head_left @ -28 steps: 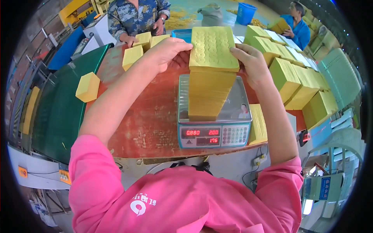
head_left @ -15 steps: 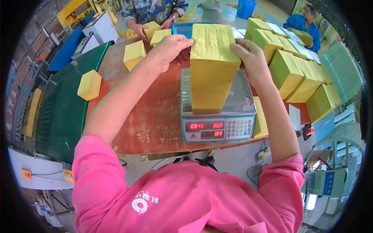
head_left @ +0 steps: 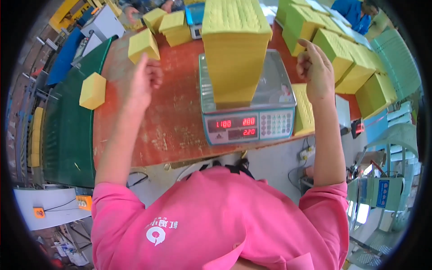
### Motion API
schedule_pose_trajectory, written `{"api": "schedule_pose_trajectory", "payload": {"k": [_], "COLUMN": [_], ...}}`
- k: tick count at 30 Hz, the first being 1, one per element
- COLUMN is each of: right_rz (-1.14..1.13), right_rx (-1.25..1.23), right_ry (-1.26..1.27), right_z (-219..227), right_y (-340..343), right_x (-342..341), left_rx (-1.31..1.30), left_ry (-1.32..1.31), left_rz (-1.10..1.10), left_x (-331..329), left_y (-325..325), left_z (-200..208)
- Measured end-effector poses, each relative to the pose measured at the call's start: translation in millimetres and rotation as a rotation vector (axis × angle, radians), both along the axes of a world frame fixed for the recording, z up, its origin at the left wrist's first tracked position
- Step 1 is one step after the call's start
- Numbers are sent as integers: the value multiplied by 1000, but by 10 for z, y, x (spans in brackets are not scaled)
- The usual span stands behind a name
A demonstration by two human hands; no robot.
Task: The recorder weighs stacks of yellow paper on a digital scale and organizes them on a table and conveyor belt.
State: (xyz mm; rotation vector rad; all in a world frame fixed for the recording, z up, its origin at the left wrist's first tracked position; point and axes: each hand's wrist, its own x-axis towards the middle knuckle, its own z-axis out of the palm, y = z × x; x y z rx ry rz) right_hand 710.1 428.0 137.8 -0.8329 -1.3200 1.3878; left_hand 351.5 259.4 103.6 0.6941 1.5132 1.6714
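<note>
A tall stack of yellow embossed paper point(head_left: 236, 63) stands upright on the metal pan of a digital weighing scale point(head_left: 249, 126), whose red display is lit. Neither of my hands touches the stack. My left hand point(head_left: 146, 81) hangs over the table to its left, nearest a yellow paper block point(head_left: 144, 45); its fingers are loosely bent, and nothing is in them. On the other side, my right hand point(head_left: 316, 69) is raised between the scale and the rows of yellow paper stacks point(head_left: 335, 51). Its index finger points out while the others curl, holding nothing.
The worn red table point(head_left: 175, 112) meets a green conveyor belt point(head_left: 67, 130) on the left, with a yellow block point(head_left: 93, 91) at their border. Beyond the table is another person's hand point(head_left: 131, 14). A person in blue point(head_left: 355, 15) is at the far right.
Both hands have let go of the paper stack and moved apart, the left one leftward, the right one rightward. The scale's display reading has risen. The view has shifted slightly.
</note>
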Motion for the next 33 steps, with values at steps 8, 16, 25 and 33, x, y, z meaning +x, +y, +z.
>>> {"api": "schedule_pose_trajectory", "payload": {"k": [8,16,25,33], "right_rz": [-4,73,102,126], "right_rx": [-66,-108,-97,-128], "right_ry": [-18,29,23,-16], "right_z": [-405,-523,-585,-647], "right_y": [-16,-52,66,90], "right_x": [213,68,109,99], "left_rx": [-36,-11,17,292], "left_ry": [-50,-67,-56,666], "left_rz": [89,40,-45,-37], "left_x": [-380,-136,12,545], "left_y": [-270,-192,-39,169], "left_z": [-170,-59,41,424]}}
